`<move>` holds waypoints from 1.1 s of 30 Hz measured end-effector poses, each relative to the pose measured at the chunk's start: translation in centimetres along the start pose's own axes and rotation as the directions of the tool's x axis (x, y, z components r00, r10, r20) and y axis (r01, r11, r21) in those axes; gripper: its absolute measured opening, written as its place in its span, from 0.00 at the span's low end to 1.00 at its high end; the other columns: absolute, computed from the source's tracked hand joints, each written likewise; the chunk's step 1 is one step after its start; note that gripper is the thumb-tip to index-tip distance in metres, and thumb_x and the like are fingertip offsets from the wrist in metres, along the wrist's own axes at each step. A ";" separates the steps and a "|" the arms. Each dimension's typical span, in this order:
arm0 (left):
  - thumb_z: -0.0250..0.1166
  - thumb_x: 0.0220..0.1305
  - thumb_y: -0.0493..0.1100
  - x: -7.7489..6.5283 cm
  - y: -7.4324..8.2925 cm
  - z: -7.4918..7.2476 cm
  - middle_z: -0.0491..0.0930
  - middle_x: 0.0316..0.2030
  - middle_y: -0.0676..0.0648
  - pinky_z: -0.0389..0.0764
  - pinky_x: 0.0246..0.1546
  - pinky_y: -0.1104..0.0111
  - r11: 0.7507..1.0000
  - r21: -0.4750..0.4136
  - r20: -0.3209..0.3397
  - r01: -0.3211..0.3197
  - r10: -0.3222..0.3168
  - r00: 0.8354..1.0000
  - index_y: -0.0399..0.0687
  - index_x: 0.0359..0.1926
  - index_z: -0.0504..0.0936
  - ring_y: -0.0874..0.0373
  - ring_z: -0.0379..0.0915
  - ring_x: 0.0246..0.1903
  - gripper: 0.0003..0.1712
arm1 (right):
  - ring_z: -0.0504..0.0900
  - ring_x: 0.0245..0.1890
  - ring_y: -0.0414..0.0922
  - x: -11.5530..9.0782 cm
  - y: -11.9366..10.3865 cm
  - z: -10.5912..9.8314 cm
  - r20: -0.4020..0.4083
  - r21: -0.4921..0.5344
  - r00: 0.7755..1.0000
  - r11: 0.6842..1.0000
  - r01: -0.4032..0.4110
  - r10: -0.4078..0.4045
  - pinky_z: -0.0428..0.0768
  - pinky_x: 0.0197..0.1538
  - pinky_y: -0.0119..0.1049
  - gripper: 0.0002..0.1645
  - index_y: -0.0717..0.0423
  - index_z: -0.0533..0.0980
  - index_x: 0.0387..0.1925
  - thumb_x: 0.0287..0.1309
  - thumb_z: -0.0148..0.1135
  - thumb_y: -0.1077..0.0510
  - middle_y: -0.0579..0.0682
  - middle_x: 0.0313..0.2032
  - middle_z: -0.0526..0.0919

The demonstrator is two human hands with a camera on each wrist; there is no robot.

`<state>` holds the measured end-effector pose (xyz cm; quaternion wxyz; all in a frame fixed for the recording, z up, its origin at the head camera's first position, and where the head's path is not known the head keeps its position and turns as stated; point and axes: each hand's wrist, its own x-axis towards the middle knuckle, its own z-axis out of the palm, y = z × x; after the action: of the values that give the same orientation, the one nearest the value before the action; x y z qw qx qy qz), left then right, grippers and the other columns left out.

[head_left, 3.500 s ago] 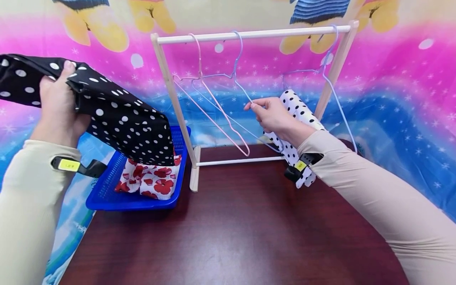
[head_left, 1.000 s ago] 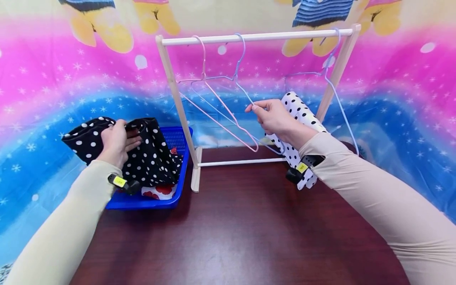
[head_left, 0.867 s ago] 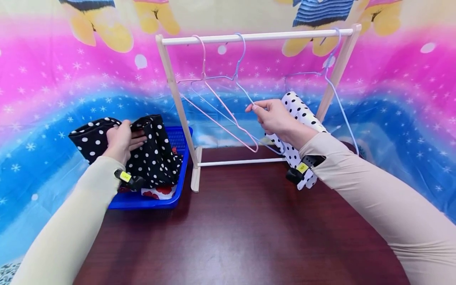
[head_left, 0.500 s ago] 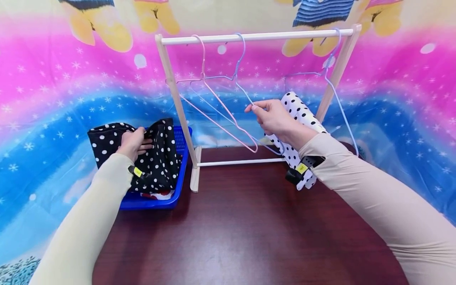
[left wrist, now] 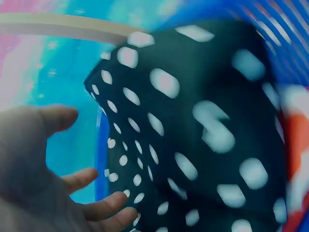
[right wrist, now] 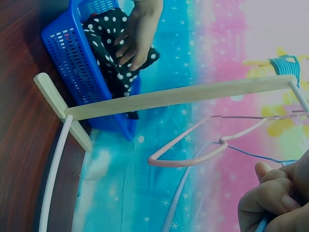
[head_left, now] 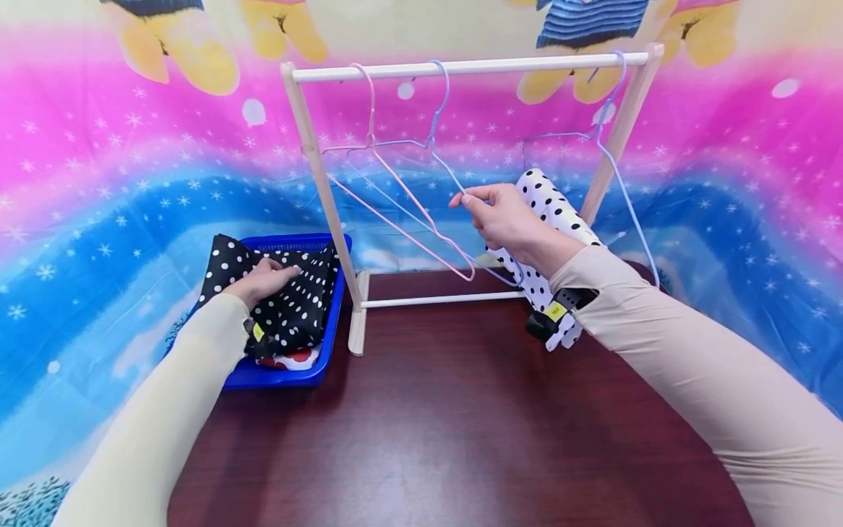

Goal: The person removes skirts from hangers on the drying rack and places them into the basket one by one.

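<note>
My left hand [head_left: 266, 282] lies over a black cloth with white dots [head_left: 303, 315], which sits bunched in a blue basket [head_left: 279, 379]. In the left wrist view its fingers [left wrist: 108, 208] are spread beside the cloth and its thumb stands apart, with nothing gripped. Below the black cloth a white cloth with red flowers [head_left: 296, 361] pokes out. My right hand [head_left: 503, 216] pinches the slanting side of a blue hanger [head_left: 431, 139] that hangs mid-rail. In the right wrist view, curled fingers [right wrist: 270, 195] enclose the hanger's wire.
A wooden rack [head_left: 494, 67] stands on the dark table [head_left: 421, 439], right of the basket. On its rail hang a pink hanger [head_left: 410, 189] at left and another blue hanger [head_left: 622, 179] at right. White cloth with black dots [head_left: 549, 194] shows behind my right wrist.
My left hand has brought the black dotted cloth down into the basket from the upper left and let go of it. My right hand keeps its pinch on the blue hanger.
</note>
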<state>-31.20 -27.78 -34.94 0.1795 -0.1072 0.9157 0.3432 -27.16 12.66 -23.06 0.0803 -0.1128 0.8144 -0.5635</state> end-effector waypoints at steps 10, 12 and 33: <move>0.50 0.69 0.70 -0.1 -1.1 0.6 0.41 0.74 0.19 0.56 0.74 0.38 0.913 0.407 0.118 0.004 -0.057 0.991 0.26 0.76 0.37 0.23 0.40 0.74 0.60 | 0.51 0.13 0.38 0.1 -0.1 0.1 -0.002 -0.005 1.000 1.000 -0.007 0.007 0.53 0.18 0.31 0.20 0.57 0.76 0.58 0.80 0.43 0.53 0.42 0.14 0.55; 0.48 0.69 0.72 0.0 -1.3 0.8 0.37 0.75 0.20 0.53 0.75 0.39 0.912 0.411 0.168 0.013 -0.090 0.982 0.26 0.76 0.33 0.24 0.37 0.75 0.63 | 0.50 0.13 0.38 0.1 -0.1 0.2 0.000 -0.002 1.000 1.000 -0.004 0.004 0.52 0.18 0.31 0.20 0.57 0.76 0.58 0.80 0.43 0.53 0.42 0.14 0.55; 0.51 0.61 0.81 -0.1 -2.2 1.7 0.38 0.75 0.21 0.48 0.77 0.39 0.889 0.455 0.405 0.054 -0.261 0.876 0.35 0.79 0.35 0.27 0.34 0.77 0.69 | 0.48 0.12 0.38 0.6 -0.9 2.0 0.021 0.034 1.000 0.999 -0.003 0.003 0.51 0.18 0.30 0.18 0.59 0.76 0.57 0.80 0.44 0.55 0.42 0.14 0.54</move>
<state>-30.00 -28.30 -37.35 0.4365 -0.0577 0.8881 0.1318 -27.14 10.37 -22.94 0.0916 -0.1161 0.8039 -0.5761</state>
